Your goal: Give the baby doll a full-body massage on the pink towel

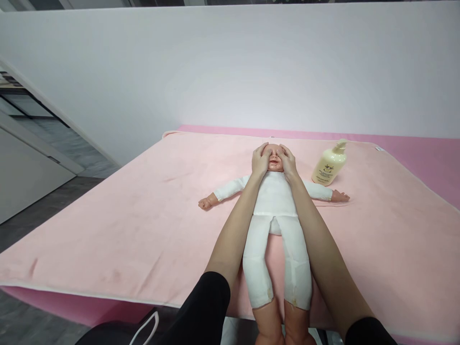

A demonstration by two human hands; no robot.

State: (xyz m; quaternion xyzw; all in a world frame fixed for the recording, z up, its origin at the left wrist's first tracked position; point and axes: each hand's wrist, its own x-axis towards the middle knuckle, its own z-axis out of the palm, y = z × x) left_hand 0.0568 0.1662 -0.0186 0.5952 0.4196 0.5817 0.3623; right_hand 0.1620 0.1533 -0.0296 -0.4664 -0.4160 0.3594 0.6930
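A baby doll [275, 196] with a white cloth body lies on its back, arms spread wide and feet toward me. My left hand [260, 159] rests along one side of the doll's head [275, 164], its thumb on the face by the eye. On the opposite side my right hand [288, 160] mirrors it, fingers reaching up beside the forehead. Both hands cover the doll's eyes and temples in part; the mouth shows between them. The fingers look extended against the head, and neither hand closes around anything.
A pale yellow pump bottle [328, 165] stands just beyond the doll's arm on the right. Beneath everything is a light pink blanket [125, 225] over a darker pink surface [424, 158]. A white wall panel [230, 72] rises behind the far edge. Grey floor [21, 306] shows at left.
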